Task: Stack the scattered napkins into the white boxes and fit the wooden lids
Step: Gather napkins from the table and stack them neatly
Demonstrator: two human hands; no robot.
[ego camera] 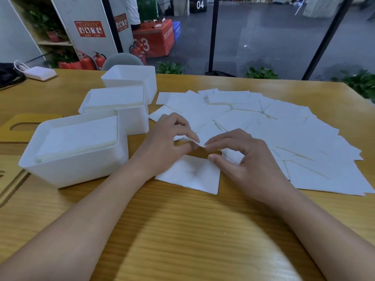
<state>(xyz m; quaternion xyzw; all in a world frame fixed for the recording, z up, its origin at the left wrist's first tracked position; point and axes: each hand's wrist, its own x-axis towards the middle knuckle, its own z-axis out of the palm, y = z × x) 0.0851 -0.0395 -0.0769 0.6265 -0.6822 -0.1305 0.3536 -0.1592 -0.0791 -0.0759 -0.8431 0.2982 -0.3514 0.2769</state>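
A thin white paper napkin (194, 138) is being pinched at its near edge by the left hand (166, 145), fingers curled, thumb and forefinger closed on the paper. The same edge is being touched by the right hand (243, 159) at its forefinger tip; the right fingers are being held curled, thumb apart from the forefinger, so a firm grip by the right hand cannot be told. A second flat white square napkin (190, 175) is being left on the yellow wooden table (182, 230) just below both hands. A wide scatter of overlapping white napkins (284, 128) is being spread across the table to the right and beyond the hands. Three white plastic rectangular boxes are being kept in a row at left: the nearest white box (77, 169) and the middle white box (129, 120) are being filled with stacked napkins nearly to the rim; the far white box (142, 78) contents cannot be seen. A flat wooden lid with a slot (12, 128) is being laid at the far left, beside the nearest box.
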